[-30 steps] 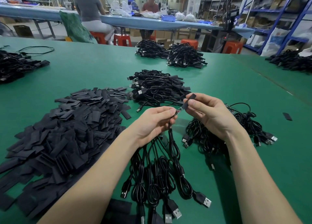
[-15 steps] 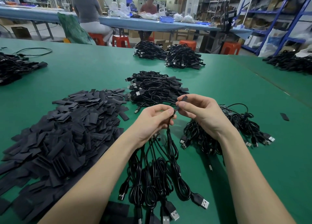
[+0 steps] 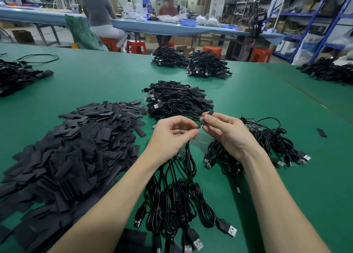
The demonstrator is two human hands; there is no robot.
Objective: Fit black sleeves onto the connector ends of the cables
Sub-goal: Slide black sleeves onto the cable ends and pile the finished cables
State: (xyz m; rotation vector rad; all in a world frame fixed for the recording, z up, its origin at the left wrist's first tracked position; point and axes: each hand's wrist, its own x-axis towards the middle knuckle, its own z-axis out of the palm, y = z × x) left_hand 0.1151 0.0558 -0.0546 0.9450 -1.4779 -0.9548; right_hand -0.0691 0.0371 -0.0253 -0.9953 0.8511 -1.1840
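Observation:
My left hand (image 3: 174,136) pinches the small connector end of a black cable (image 3: 189,157) that hangs down to a bundle of cables (image 3: 177,210) with USB plugs on the green table. My right hand (image 3: 227,132) pinches a flat black sleeve (image 3: 207,115) and holds its lower end against that connector. The two hands meet fingertip to fingertip above the table. A big heap of loose black sleeves (image 3: 72,153) lies to the left of my left arm.
A pile of sleeved cables (image 3: 177,100) lies just beyond my hands, another cable pile (image 3: 267,144) under my right wrist. More cable heaps (image 3: 191,63) sit further back and at both table sides. One stray sleeve (image 3: 321,132) lies right. People sit at a far table.
My hands have stayed together at the same spot. The sleeve has slid down a little toward the connector held by my left fingers.

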